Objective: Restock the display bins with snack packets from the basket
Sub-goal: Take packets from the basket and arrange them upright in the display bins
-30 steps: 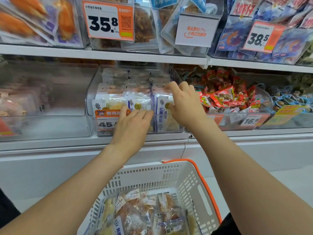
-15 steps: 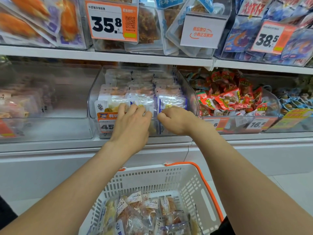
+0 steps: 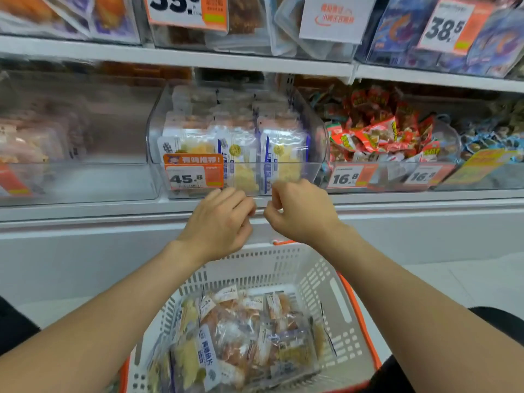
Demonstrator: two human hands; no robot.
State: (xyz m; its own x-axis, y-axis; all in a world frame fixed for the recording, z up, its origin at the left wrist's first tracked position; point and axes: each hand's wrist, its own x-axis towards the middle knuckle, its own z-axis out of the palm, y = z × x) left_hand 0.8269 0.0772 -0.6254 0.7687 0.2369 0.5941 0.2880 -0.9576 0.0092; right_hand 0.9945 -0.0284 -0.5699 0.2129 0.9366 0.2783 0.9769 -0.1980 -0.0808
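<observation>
Shelf front (image 3: pixel 85 211) runs the full width, far side. White basket (image 3: pixel 320 282) with orange rim sits near me, below and between my forearms.

Clear display bin (image 3: pixel 314 131) is centre on the lower shelf, directly beyond both hands. To its right is a bin of red packets (image 3: pixel 377 134).

Both forearms reach forward, converging over the far rim of the basket. Left hand (image 3: pixel 221 222) is back-up, just below the bin's front edge, knuckles toward the shelf. Right hand (image 3: pixel 300 211) is level with it, just beside it, with a small gap between them.

Grip: left fingers are curled under and nothing shows in them. Right fingers are curled in with the thumb tucked against them, also holding nothing I can see. Neither hand touches the bin or a packet.

Snack packets (image 3: pixel 241 330) are heaped in the basket, clear wrap with white labels, blue Chinese lettering on one. Packets in the bin (image 3: pixel 283 148) stand upright in rows, white and blue fronts, with a round gold sticker on the front ones.

Orange tag (image 3: pixel 194 173) on the bin front reads 45.8. Tags (image 3: pixel 347 177) on the right bin read 16.8. The upper shelf tag (image 3: pixel 445 26) reads 38.5. Smaller print is blurred.
</observation>
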